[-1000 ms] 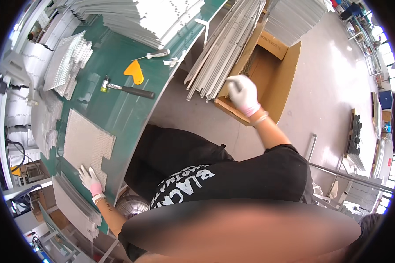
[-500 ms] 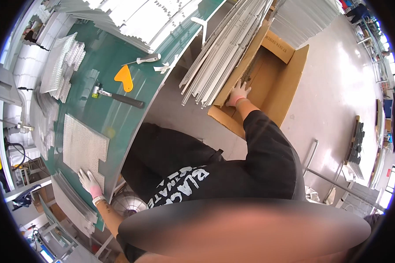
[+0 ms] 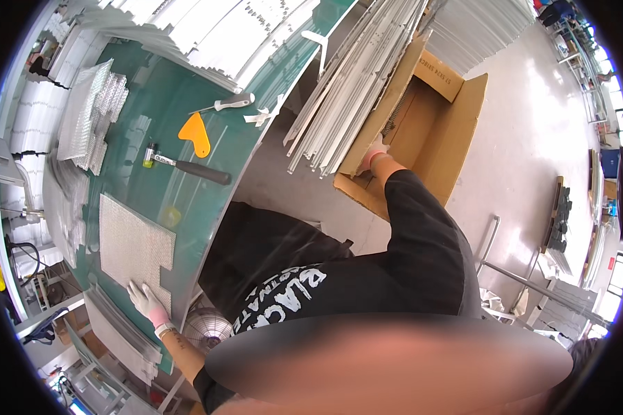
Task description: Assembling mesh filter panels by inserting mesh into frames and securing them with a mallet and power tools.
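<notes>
My left hand (image 3: 147,304), in a pale glove, lies with its fingers stretched out on the lower edge of a light-grey textured sheet (image 3: 135,238). This flat sheet has a notched right edge and rests on the green-topped table (image 3: 145,117). My right hand (image 3: 374,153), gloved too, reaches down inside a long open cardboard box (image 3: 432,131), close to its left wall. Its fingers are mostly hidden, so any hold cannot be made out. Just beyond them, a dark ridged row of small parts (image 3: 392,117) lies along that wall.
On the table are a hammer (image 3: 190,170), a yellow scraper (image 3: 195,135) and a screwdriver (image 3: 232,103). Stacked sheets (image 3: 93,117) stand at its left, more panels (image 3: 121,332) at its near end. Long metal strips (image 3: 353,97) lean beside the box. A fan (image 3: 208,328) stands below.
My right hand has sunk a little further into the box, and its spread fingers have gone mostly out of sight. My left hand stays on the sheet; the whole view has shifted slightly.
</notes>
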Available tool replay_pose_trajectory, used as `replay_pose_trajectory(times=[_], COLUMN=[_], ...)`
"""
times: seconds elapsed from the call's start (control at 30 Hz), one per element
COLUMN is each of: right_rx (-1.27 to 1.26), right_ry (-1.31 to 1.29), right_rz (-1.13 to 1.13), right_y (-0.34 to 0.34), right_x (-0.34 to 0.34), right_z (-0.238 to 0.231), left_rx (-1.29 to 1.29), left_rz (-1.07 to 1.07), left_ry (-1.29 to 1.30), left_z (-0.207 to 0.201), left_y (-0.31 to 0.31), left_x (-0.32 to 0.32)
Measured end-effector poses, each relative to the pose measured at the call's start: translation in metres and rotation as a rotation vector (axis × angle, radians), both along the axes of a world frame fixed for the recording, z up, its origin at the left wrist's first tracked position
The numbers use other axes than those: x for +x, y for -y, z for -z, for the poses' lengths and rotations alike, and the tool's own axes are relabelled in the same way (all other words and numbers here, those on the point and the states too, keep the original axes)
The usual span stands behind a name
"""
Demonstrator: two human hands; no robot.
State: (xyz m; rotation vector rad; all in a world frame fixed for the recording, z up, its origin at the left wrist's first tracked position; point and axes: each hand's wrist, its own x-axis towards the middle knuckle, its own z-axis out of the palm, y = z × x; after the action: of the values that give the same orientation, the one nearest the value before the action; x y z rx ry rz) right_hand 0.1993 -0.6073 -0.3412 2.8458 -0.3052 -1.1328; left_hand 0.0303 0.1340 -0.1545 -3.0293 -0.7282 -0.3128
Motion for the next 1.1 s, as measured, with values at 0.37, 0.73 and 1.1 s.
replay_pose_trajectory(times=[0.37, 0.73, 1.1], right_rx=[0.079, 0.019, 0.306], right_ry=[0.049, -0.129, 0.059], right_rz=[-0.221, -0.341, -0.156], right_y=[0.007, 0.027, 0.010], right_x=[0.003, 0.005, -0.029], right_z=[-0.008, 0.033, -0.014], left_rx=[-0.007, 0.001, 0.006], left_rz=[-0.001, 0.030, 0.015], left_ry=[0.032, 0.044, 0.045], left_z=[0.003, 0.006, 0.004], left_y=[0.000, -0.004, -0.001], left_x=[-0.001, -0.002, -0.003])
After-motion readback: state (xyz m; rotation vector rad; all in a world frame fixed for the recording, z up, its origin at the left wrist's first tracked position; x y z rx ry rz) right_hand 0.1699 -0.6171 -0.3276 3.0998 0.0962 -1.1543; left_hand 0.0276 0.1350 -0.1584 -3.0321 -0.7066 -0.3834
